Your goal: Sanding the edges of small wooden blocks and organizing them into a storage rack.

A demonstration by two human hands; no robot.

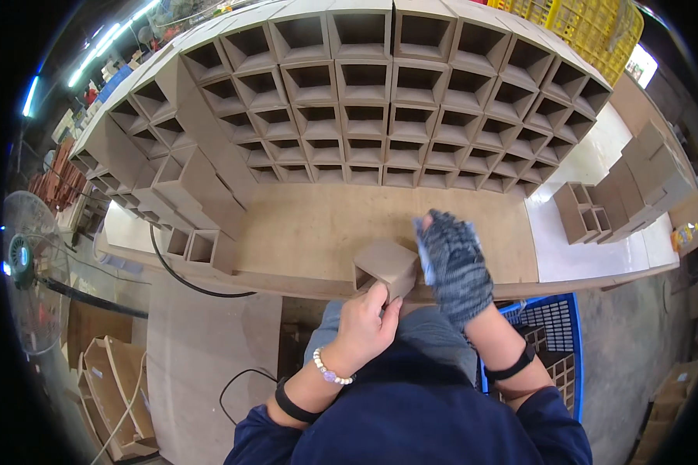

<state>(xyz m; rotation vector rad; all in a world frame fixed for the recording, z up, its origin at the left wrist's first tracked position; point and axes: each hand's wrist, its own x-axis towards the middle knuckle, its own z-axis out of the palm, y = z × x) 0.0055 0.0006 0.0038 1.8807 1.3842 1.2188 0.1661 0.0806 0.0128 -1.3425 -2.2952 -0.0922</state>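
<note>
A brown open-ended square box [388,260] stands at the front edge of the wooden workbench [302,225]. Its near lower corner is pinched between the thumb and fingers of my bare left hand [368,325]. Just right of the box is my right hand [456,271], in a grey knitted glove. That hand is closed on a thin pale-blue piece [425,252], perhaps a folded cloth or sheet, which shows along its left side, close to the box's right face. Whether the piece touches the box I cannot tell.
Stacked rows of similar boxes [364,120] wall off the back of the bench. More boxes stand at the left [182,174] and right [636,182]. A blue crate [574,341] sits on the floor at my right; a fan [27,260] stands far left.
</note>
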